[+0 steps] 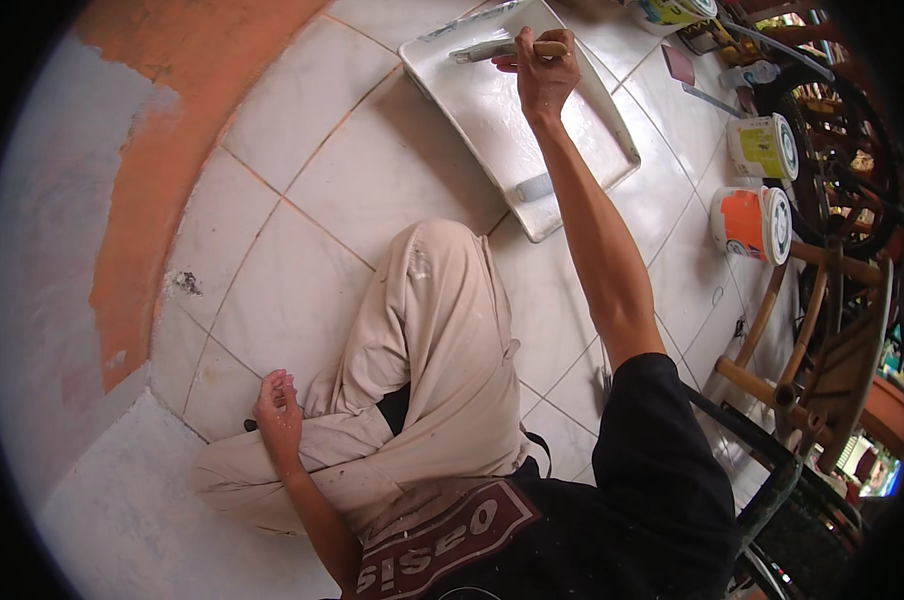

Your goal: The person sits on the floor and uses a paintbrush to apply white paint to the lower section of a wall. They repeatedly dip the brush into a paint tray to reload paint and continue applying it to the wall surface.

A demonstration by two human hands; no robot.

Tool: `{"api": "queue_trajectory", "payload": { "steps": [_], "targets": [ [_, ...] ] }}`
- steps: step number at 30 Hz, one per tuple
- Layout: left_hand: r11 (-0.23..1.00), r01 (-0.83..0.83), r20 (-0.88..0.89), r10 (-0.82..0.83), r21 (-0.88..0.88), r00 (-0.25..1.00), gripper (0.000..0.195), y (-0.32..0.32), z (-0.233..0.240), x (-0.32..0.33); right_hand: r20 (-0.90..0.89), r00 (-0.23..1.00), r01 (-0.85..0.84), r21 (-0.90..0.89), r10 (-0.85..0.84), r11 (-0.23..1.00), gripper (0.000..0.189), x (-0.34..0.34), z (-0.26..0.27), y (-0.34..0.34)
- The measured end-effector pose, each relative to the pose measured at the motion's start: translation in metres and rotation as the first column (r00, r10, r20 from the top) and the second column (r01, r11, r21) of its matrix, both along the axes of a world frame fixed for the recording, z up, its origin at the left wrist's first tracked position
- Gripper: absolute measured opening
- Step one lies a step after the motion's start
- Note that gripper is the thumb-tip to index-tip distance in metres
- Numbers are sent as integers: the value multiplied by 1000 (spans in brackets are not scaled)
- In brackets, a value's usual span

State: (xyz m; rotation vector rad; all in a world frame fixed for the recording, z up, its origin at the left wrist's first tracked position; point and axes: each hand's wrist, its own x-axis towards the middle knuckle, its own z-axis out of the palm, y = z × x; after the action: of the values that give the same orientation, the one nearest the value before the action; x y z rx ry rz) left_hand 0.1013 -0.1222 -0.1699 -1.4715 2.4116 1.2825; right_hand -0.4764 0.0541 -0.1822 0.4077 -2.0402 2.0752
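Note:
My right hand (pixel 548 71) grips the wooden handle of a paintbrush (pixel 489 51) above the upper part of a white paint tray (pixel 489 112). The brush's bristles point left, and whether they touch the tray cannot be told. Wet white paint coats the inside of the tray. A pale paint roller cover (pixel 536 187) lies near the tray's lower end, partly hidden behind my forearm. My left hand (pixel 278 405) rests by my crossed legs with its fingers loosely curled, holding nothing that shows.
On the left, white paint partly covers an orange wall (pixel 133 217). Paint buckets (pixel 752 225) with orange and green labels, a plastic bottle (pixel 752 73) and a bicycle wheel (pixel 864 105) stand at the right. Below them is a bamboo chair (pixel 834 337). Pale tiles (pixel 332 217) cover the floor.

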Motion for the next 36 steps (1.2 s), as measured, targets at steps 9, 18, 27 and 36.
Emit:
{"api": "queue_trajectory", "payload": {
  "steps": [9, 18, 27, 36],
  "targets": [
    [1000, -2, -4, 2, -4, 1000, 23, -1, -3, 2, -22, 998, -48, 108, 51, 993, 23, 20, 5, -7],
    [1000, 4, -19, -4, 12, 1000, 23, -2, -3, 2, -64, 989, -104, 364, 137, 926, 18, 24, 18, -7],
    [1000, -23, -75, 24, 4, 997, 26, 0, -4, 8, 71, 971, -241, 310, 230, 920, 26, -24, 62, -15],
    [1000, -10, -39, 10, 4, 999, 25, -2, -4, 4, 29, 862, -409, 631, 507, 659, 21, -39, 70, 23]
  ]
}}
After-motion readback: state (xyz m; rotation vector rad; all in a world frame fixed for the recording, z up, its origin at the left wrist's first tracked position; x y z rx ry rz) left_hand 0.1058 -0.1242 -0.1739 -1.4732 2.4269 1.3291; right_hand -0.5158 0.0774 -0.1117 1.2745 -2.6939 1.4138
